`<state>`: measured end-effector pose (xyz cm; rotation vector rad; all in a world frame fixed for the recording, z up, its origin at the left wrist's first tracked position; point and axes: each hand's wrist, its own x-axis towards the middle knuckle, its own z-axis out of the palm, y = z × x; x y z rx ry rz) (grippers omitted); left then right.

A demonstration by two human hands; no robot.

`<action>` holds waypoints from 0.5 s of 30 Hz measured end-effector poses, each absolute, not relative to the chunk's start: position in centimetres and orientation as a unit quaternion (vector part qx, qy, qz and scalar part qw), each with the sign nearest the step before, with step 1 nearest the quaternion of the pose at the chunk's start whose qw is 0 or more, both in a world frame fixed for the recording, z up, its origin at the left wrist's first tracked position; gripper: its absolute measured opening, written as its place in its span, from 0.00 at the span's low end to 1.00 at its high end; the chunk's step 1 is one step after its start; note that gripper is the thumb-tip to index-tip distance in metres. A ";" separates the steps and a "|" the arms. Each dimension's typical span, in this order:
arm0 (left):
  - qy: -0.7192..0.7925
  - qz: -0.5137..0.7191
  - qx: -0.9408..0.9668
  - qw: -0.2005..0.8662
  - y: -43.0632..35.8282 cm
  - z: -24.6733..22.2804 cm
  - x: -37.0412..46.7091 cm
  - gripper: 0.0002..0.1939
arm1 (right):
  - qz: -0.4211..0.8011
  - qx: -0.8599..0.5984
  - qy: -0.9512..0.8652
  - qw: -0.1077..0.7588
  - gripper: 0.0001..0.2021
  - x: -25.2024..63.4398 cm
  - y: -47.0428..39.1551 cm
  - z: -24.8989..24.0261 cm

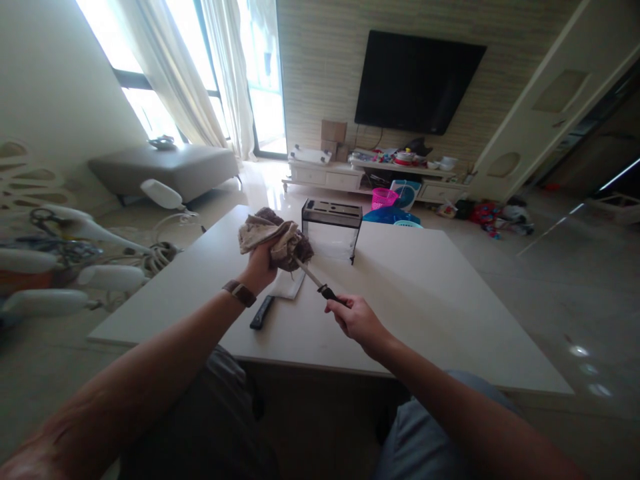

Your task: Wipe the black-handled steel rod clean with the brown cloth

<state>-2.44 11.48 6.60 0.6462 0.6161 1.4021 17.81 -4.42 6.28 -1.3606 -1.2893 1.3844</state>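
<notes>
My left hand [260, 268] is wrapped round a bunched brown and beige cloth [273, 237], above the white table. In my right hand [356, 319] is the black handle of a long thin metal rod or blade [311, 273], whose far end goes into the cloth and is hidden there. Below the cloth a cleaver [263, 312] lies flat on the table, its black handle toward me and part of its wide blade covered from view. Just behind, a clear box-shaped holder with a black slotted top [332, 230] stands upright.
The white table [425, 300] reaches to both sides of my hands. Beyond it are a pink basket [384, 197], a blue item and a low TV cabinet [345, 179]. White lamp-like parts and cables [163, 253] are at the left.
</notes>
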 end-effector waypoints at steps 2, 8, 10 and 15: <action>0.278 0.602 0.298 0.687 11.0 6.5 -2.0 0.12 | 0.552 -0.534 -0.500 0.401 0.16 17.9 -4.4 6.2; 0.291 0.505 0.333 0.741 7.9 6.4 0.3 0.12 | 0.556 -0.533 -0.477 0.423 0.16 17.8 -4.1 6.1; 0.292 0.485 0.344 0.749 6.5 6.2 1.4 0.15 | 0.558 -0.536 -0.465 0.430 0.16 17.8 -4.1 6.1; 0.300 0.483 0.348 0.746 4.4 5.8 3.2 0.22 | 0.570 -0.552 -0.417 0.443 0.15 17.8 -4.1 6.2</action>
